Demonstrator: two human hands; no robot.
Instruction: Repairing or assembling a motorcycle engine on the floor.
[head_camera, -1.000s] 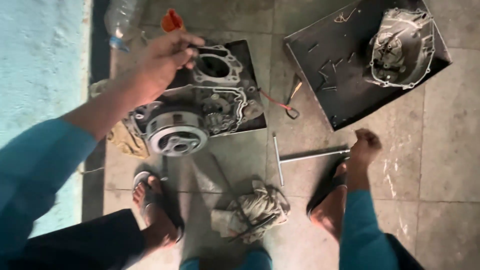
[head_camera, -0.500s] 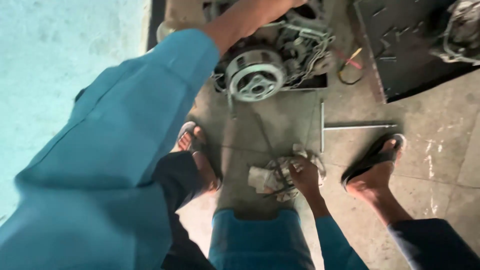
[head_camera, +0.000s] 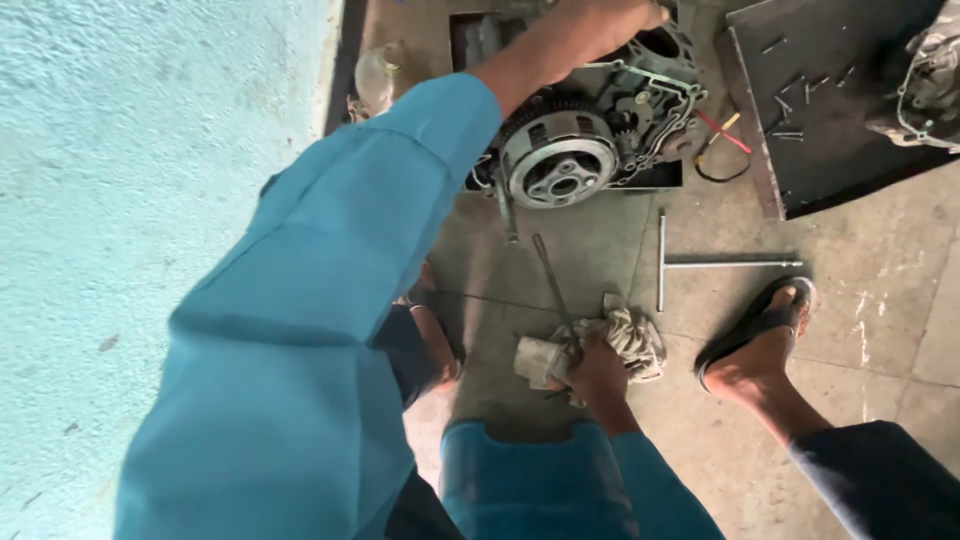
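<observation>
Soft, even daylight, faint shadows, no glare; near sleeve slightly blurred, edges mildly stretched

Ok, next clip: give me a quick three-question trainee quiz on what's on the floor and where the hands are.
1. True or false: the right hand rests on the crumpled rag.
2. Which tool lies between the rag and the dark metal tray? A) hammer B) T-handle wrench C) pliers
3. What does the left hand grip?

Key: 1 true. 2 B, the T-handle wrench. 3 The top of the engine block, above its round clutch.
</observation>
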